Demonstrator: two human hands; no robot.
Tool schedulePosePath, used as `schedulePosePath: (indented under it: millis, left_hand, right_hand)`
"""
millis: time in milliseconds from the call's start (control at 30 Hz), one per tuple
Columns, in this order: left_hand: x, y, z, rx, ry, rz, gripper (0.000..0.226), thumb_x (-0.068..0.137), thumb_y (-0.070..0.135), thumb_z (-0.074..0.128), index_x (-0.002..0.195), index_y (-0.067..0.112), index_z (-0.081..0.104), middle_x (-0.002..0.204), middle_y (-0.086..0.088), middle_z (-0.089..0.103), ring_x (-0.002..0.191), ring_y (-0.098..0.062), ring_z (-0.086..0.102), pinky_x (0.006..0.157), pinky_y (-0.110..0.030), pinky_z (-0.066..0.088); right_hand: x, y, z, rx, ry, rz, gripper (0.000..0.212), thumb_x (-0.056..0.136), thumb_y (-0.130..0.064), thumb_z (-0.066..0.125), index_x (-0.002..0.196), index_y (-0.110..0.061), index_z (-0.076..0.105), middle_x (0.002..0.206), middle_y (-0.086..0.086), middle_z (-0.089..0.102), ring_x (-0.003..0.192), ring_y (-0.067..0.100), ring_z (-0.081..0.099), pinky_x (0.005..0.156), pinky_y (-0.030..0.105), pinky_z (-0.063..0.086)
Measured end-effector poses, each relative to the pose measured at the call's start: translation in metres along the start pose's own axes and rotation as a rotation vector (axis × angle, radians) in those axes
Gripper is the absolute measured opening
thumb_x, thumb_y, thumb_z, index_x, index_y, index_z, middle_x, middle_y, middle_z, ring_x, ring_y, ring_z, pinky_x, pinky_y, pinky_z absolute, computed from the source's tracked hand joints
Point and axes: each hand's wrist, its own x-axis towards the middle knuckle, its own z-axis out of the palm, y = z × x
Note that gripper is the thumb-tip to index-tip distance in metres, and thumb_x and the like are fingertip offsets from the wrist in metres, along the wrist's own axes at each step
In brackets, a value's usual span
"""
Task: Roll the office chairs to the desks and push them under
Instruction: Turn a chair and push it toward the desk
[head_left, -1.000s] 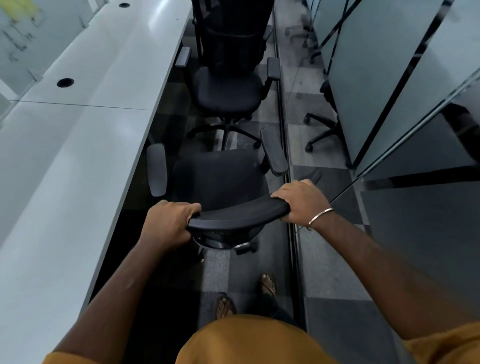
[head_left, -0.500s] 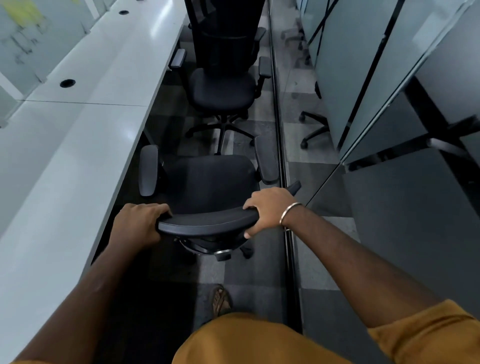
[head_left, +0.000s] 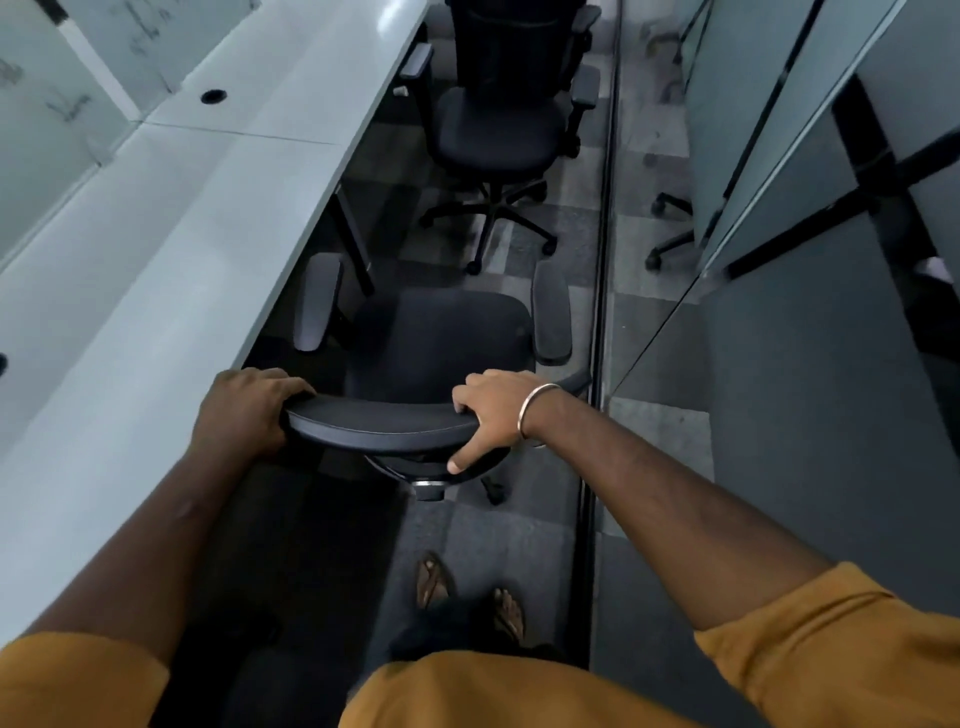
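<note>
Both hands (left, right) grip chair backrest, armrest just beside desk edge

aisle ahead: second chair blocks | left: desk edge, gap perhaps narrow

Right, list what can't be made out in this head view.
- Near chair: base and most casters hidden under its own seat and backrest.
- Far chair: top of backrest cut off by the upper edge.
- Left hand, right hand: fingertips hidden by the backrest.
- Desk: underside out of sight.
</note>
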Motion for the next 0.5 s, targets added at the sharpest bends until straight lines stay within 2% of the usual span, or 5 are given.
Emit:
schedulePosePath:
  millis: [133,333,433,500]
  left_hand:
    - [-0.049,-0.003,0.007,-0.042,0.009,-0.024,0.055,0.056,0.019,0.064,0.107,0.034,0.075,0.097,0.006,0.072,0.085,-0.032,0.069,0.077,-0.041,0.048]
    - [-0.117,-0.004,0.016,-0.074,0.023,-0.036,0.055,0.058,0.022,0.056,0.109,0.035,0.075,0.099,0.006,0.069,0.087,-0.03,0.067,0.082,-0.043,0.046]
    - [-0.16,-0.007,0.022,-0.057,0.032,-0.05,0.054,0.059,0.018,0.057,0.107,0.032,0.075,0.096,0.006,0.07,0.086,-0.031,0.066,0.082,-0.043,0.045]
    - [-0.185,-0.005,0.026,-0.056,0.042,-0.071,0.053,0.058,0.01,0.063,0.105,0.03,0.075,0.094,0.006,0.07,0.085,-0.03,0.065,0.082,-0.043,0.046]
  right_hand:
    - [-0.021,-0.031,0.023,-0.027,0.021,-0.034,0.084,0.063,-0.089,0.067,0.12,-0.027,0.055,0.11,-0.011,0.05,0.11,0.017,0.049,0.078,0.037,0.036]
    - [-0.053,-0.076,0.061,-0.071,0.065,-0.068,0.077,0.068,-0.087,0.064,0.116,-0.028,0.053,0.102,-0.014,0.043,0.098,0.012,0.042,0.076,0.036,0.038]
    - [-0.073,-0.109,0.085,-0.113,0.166,-0.104,0.076,0.068,-0.091,0.058,0.113,-0.03,0.057,0.099,-0.016,0.045,0.092,0.01,0.042,0.072,0.033,0.038]
    - [-0.089,-0.125,0.103,-0.143,0.299,-0.127,0.077,0.068,-0.096,0.052,0.107,-0.03,0.062,0.094,-0.016,0.048,0.085,0.008,0.043,0.068,0.031,0.04]
